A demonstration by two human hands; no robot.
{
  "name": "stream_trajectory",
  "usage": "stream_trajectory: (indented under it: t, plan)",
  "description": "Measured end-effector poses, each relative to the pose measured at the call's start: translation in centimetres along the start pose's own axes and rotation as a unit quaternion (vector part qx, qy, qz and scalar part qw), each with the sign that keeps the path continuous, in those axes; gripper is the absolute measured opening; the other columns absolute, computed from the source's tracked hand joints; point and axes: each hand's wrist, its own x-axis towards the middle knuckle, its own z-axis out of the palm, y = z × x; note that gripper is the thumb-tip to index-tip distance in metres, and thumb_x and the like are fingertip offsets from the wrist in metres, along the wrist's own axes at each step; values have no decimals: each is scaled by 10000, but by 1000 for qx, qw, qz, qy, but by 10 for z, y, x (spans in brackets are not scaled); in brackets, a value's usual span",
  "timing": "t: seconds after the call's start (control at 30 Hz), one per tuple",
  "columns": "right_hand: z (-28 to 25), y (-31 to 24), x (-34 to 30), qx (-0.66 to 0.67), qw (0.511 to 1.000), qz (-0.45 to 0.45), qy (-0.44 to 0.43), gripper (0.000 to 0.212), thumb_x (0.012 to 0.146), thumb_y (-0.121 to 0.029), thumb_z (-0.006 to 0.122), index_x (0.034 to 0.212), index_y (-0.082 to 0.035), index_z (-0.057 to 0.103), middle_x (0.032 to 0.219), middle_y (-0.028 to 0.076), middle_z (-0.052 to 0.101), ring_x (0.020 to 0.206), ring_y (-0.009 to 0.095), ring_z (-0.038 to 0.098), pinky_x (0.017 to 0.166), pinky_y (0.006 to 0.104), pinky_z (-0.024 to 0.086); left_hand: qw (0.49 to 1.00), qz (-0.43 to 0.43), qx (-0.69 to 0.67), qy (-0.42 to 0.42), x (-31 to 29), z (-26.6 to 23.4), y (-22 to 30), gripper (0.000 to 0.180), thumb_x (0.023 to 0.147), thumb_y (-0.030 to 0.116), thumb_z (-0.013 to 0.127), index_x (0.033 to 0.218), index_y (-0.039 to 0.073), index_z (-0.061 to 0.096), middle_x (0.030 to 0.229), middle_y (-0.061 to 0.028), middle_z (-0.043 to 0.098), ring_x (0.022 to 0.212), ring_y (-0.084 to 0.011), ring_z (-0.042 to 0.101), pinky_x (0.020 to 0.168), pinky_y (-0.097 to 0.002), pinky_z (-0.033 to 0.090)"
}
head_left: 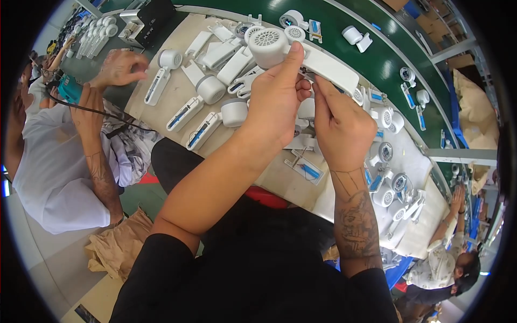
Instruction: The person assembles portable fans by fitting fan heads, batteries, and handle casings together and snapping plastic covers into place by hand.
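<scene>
My left hand (277, 99) is closed around a white handheld fan (331, 70), its thumb near the round grille head. The fan's pale handle stretches off to the right above my right hand (344, 121). That hand's fingers are bent and pinched at the handle's near edge; whatever lies between them is hidden. A dark bit shows at the edge between both hands. Below them on the worktable (280, 177) lies an open handle piece (307, 167) with a blue part inside.
Several white fans (186, 113) with open handles lie to the left. More fan parts (385, 153) cover the table's right side. A green conveyor (334, 27) runs behind, carrying some fans. At left, a co-worker's hand (89, 110) holds a teal tool (70, 89) with a black cable.
</scene>
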Motion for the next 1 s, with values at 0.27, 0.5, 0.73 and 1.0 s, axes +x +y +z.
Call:
stream_trajectory:
  t: [0.27,0.5,0.73,1.0]
  plan:
    - [17,0,-1,47,998,31,25,121,839,-96,767,959,-100,754,658,46,660,509,161,609,490,283,463,1000,10,-11,26,1,2,-15,383,957,435,678,837,72,686,746,34,584,677,-67,489,659,-238,434]
    - [-1,3,-5,49,998,23,16,130,788,-106,792,836,-93,672,629,25,620,480,185,576,461,300,438,999,22,9,30,1,-1,-19,411,928,449,710,820,54,676,709,10,570,654,-73,494,638,-232,425]
    - [-44,4,9,169,972,163,-21,466,830,-328,805,1081,23,630,963,115,639,699,152,560,570,278,443,992,51,112,-3,-3,-20,-6,390,915,411,735,865,26,702,696,6,586,631,-65,501,621,-223,418]
    - [-30,-4,2,167,974,155,-10,426,771,-171,822,1157,-83,664,1137,92,621,943,211,565,783,326,461,996,29,79,-13,-8,-19,10,381,940,404,708,939,23,720,763,4,630,671,-67,557,631,-218,445]
